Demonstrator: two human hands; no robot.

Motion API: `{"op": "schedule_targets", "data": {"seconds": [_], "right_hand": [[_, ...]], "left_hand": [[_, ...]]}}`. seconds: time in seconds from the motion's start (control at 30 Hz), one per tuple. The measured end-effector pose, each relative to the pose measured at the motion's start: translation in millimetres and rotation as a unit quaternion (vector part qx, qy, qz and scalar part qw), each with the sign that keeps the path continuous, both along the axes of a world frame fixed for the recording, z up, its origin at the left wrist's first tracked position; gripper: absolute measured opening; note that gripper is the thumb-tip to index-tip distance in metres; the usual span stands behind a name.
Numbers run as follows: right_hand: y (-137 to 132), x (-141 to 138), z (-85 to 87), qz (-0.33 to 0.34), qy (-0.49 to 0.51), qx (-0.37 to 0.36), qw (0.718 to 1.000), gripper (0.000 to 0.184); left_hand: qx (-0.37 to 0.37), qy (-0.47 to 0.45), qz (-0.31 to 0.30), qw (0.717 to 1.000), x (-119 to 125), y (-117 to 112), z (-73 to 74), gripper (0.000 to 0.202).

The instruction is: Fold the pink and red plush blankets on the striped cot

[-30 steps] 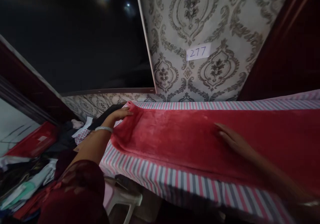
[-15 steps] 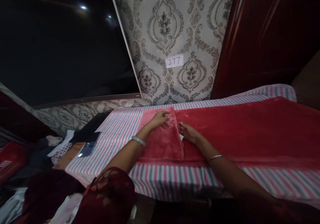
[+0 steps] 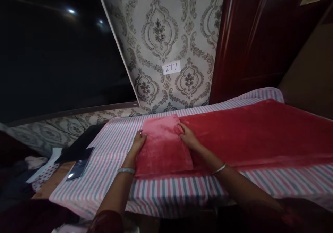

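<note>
A long plush red blanket [image 3: 247,132] lies on a striped cloth [image 3: 114,139], its left end folded over into a lighter-looking flap [image 3: 163,153]. My left hand [image 3: 138,142] grips the blanket at the fold on the left, thumb on top and fingers at the edge. My right hand [image 3: 188,137] is closed on the flap's right edge, with the fabric bunched slightly at the fingertips. The undersides of both grips are hidden.
A dark phone [image 3: 78,168] lies at the striped cloth's left edge, near a black item [image 3: 80,144]. A large dark screen [image 3: 62,52] stands behind on the left. A paper marked 277 [image 3: 171,67] is on the patterned wall. A dark red wooden panel [image 3: 249,45] rises behind on the right.
My left hand has moved left and down from above the flap to the fold's left edge. My right hand has taken hold of the flap's edge; the white tag there is now out of sight.
</note>
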State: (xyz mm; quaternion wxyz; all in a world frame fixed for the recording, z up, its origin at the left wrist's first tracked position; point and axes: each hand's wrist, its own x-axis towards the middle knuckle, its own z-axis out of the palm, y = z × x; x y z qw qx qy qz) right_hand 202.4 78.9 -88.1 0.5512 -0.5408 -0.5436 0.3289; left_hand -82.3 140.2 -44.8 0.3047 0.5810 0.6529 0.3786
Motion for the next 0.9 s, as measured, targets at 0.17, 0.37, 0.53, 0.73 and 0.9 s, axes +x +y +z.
{"op": "schedule_targets", "data": {"seconds": [0.17, 0.37, 0.53, 0.73, 0.9], "right_hand": [[-19.7, 7.5, -13.4, 0.007, -0.002, -0.062, 0.998, 0.086], [-35.6, 2.5, -5.2, 0.036, -0.033, -0.022, 0.999, 0.098], [-51.1, 6.6, -3.5, 0.045, -0.001, -0.042, 0.998, 0.085], [-44.1, 39.2, -6.0, 0.083, 0.053, -0.102, 0.990, 0.079], [23.2, 54.2, 19.6, -0.016, 0.040, -0.169, 0.985, 0.090]], "left_hand": [[-0.016, -0.061, -0.016, 0.998, -4.1, 1.5, -7.3, 0.067], [-0.065, -0.165, -0.079, 0.981, -13.1, -6.0, -5.0, 0.073], [-0.026, -0.143, -0.094, 0.985, -8.3, -10.8, -7.7, 0.073], [-0.041, -0.200, -0.089, 0.975, -5.3, -15.8, -11.3, 0.075], [-0.053, -0.232, -0.077, 0.968, -7.6, -20.0, -8.7, 0.076]]}}
